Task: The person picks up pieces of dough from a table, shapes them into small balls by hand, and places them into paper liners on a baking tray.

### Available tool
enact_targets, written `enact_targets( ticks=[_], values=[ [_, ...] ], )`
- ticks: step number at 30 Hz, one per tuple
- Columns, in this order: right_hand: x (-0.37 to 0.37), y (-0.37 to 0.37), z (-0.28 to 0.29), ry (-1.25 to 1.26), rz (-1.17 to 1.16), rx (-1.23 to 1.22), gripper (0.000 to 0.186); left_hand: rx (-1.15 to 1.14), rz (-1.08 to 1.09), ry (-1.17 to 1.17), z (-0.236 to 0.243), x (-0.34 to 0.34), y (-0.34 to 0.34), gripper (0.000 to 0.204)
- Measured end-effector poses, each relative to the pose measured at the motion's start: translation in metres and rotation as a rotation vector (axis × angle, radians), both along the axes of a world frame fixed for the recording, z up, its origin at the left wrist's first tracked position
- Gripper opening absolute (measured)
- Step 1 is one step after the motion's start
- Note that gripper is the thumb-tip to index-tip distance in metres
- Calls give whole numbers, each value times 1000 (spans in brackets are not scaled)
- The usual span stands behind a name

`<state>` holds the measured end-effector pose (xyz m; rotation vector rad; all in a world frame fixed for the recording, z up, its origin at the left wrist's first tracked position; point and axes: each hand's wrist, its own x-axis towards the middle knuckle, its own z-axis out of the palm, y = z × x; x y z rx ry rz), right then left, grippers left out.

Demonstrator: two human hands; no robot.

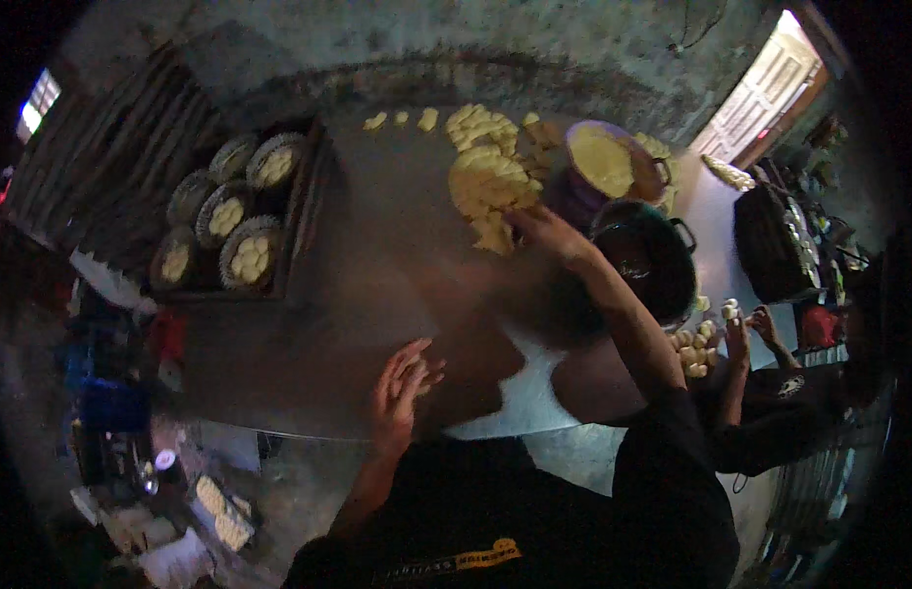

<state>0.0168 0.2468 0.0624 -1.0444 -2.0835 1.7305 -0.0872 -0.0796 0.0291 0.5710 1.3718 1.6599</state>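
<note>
My right hand (534, 226) reaches to the front of a heap of pale yellow dough pieces (485, 177) at the table's back; its bent fingertips are partly hidden, so whether they grip any dough is unclear. My left hand (407, 378) is over the steel table (358, 265), fingers loosely bent and apart, holding nothing. Beside the heap are a purple tub of pale yellow mixture (598, 157) and a large black pot (637, 255). A dark wooden crate (289, 245) on the left holds several round foil-coloured tins with dough balls (250, 257).
At the right, a co-worker's hands (745, 329) hold a small pale piece beside several dough balls (691, 348). A black case-like container (775, 245) stands beyond. On the lower left are a blue crate (112, 398) and trays of pale dough (220, 510). A wall runs along the back.
</note>
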Motion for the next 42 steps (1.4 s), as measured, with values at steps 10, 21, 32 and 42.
enact_targets(
  ticks=[10,21,32,42],
  values=[
    [2,-199,-13,1,195,179,35,75,-42,-190,-63,-19,-11,27],
    [47,-227,-7,22,15,198,44,-41,-246,-9,-86,-14,11,24],
    [102,-203,10,77,-23,180,15,197,-385,-253,-8,23,38,29],
    [119,-156,-13,214,122,535,25,82,-127,103,-35,62,48,17]
  ],
)
